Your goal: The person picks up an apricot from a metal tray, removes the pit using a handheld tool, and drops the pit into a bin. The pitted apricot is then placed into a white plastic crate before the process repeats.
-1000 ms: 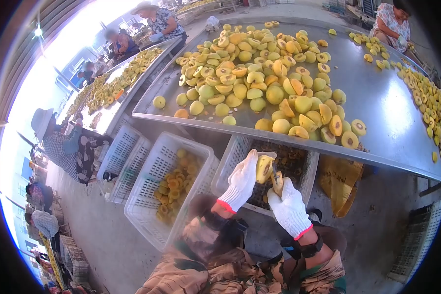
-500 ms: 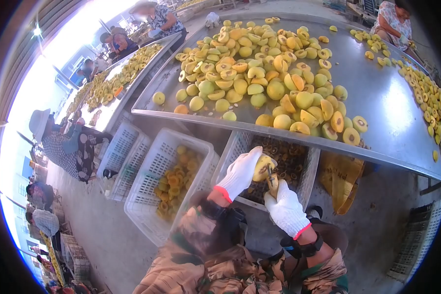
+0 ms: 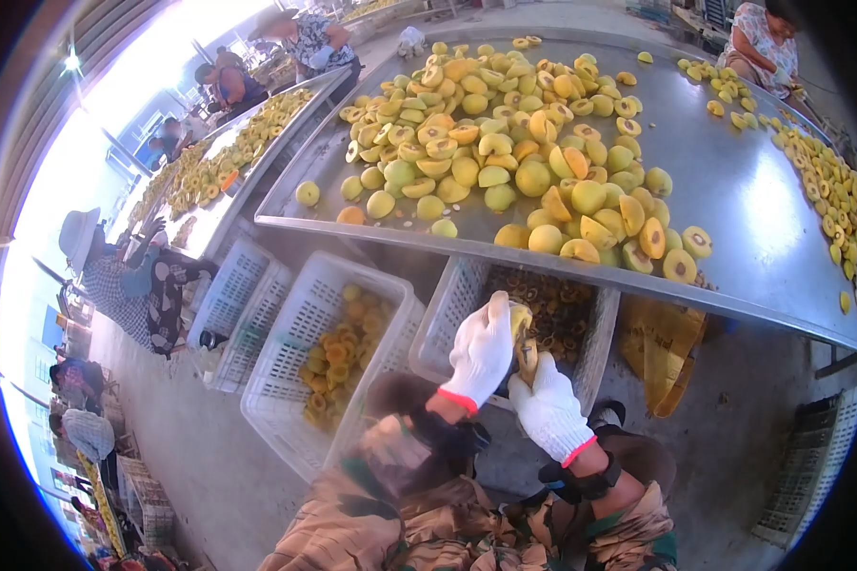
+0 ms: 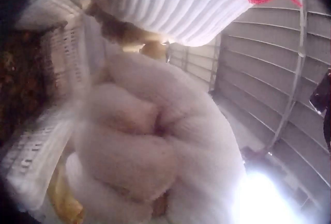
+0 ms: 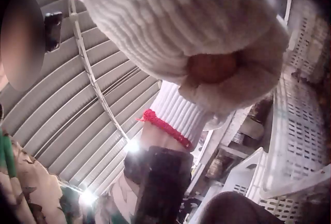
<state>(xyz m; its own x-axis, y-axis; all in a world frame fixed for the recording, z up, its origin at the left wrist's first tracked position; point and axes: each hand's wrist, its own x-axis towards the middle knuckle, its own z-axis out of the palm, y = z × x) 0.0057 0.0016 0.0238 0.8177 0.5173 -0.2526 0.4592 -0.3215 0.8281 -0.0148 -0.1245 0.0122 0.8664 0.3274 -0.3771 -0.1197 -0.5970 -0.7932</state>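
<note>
My gloved left hand (image 3: 481,352) holds a yellow peach half (image 3: 520,318), its fingers curled round it. In my gloved right hand (image 3: 550,411) is a wood-handled pitting knife (image 3: 527,356), its working end at the peach half. Both hands are over a white crate (image 3: 595,357) of dark pits and scraps, just below the metal table's edge. The left wrist view shows the curled glove fingers (image 4: 124,167), which hide the peach. In the right wrist view, the butt of the handle (image 5: 213,68) shows inside the fist.
A metal table (image 3: 724,205) bears a heap of halved peaches (image 3: 495,143). Left of the pit crate stands a white crate (image 3: 300,290) with peach pieces (image 3: 348,357). A yellow sack (image 3: 667,366) lies under the table at the right. Other people work at tables around.
Both hands have come a little closer together. The peach half has turned in the left hand, so its cut face shows less, and the knife's metal end is now largely hidden against it.
</note>
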